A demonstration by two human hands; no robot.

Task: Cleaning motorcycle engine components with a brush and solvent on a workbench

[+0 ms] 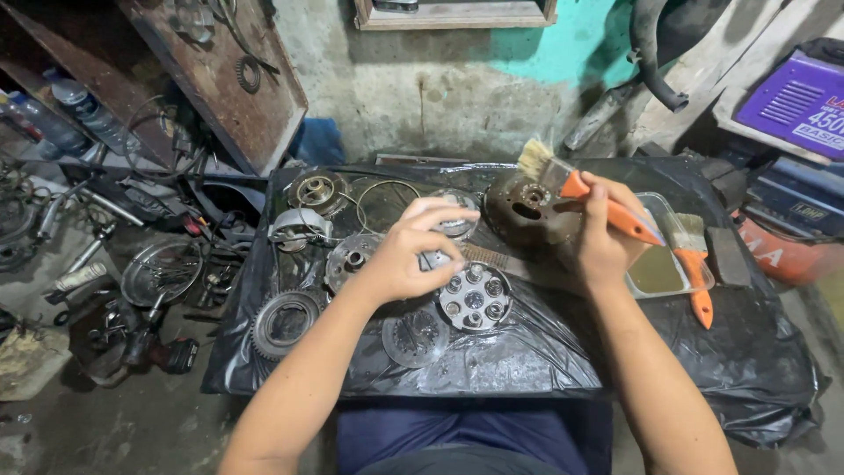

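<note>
- Midway, by my reading: clutch parts lie spread on the black-sheeted tabletop (527, 361), some looking still grimy.
- My left hand (409, 255) pinches a small metal part above the pressure plate (475, 297).
- My right hand (607, 237) grips an orange-handled paintbrush (576, 186), bristles raised, beside the solvent tray (658, 271).

2 orange-handled brushes (563, 180) (694, 264), 1 clear tray (673, 277), 1 toothed ring gear (283, 323), 2 hands (409, 255) (607, 237).

purple box (796, 101) with white print, upper right; plastic bottles (75, 110) upper left.
</note>
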